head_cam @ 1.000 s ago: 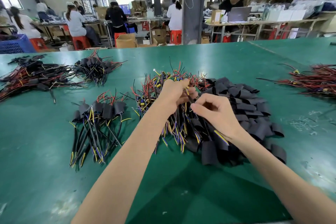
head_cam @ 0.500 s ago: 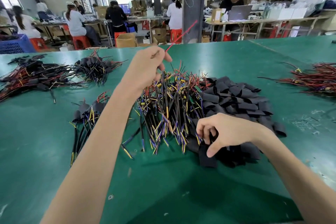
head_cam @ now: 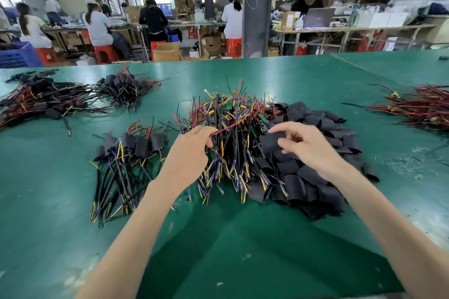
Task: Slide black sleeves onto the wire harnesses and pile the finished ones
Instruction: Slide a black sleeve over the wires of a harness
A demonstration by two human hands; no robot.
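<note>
A heap of bare wire harnesses (head_cam: pixel 233 133) with red, black, blue and yellow wires lies mid-table. My left hand (head_cam: pixel 192 150) grips one harness by its wires, a red wire (head_cam: pixel 230 126) running up to the right from its fingers. My right hand (head_cam: pixel 308 145) pinches a flat black sleeve (head_cam: pixel 271 142) just right of that harness, its open end facing the wires. A heap of loose black sleeves (head_cam: pixel 315 177) spreads under and beyond my right hand. A pile of sleeved harnesses (head_cam: pixel 128 153) lies left of my left hand.
More sleeved harnesses lie in a far-left heap (head_cam: pixel 43 102) and a smaller one (head_cam: pixel 126 90). Red wire bundles (head_cam: pixel 420 107) sit at the right edge. The green table (head_cam: pixel 243 250) runs to its far edge; beyond it people work at benches.
My left hand came down from its raised position with a harness to table level. My right hand lifted off the sleeve heap with one sleeve and brought it beside the harness.
</note>
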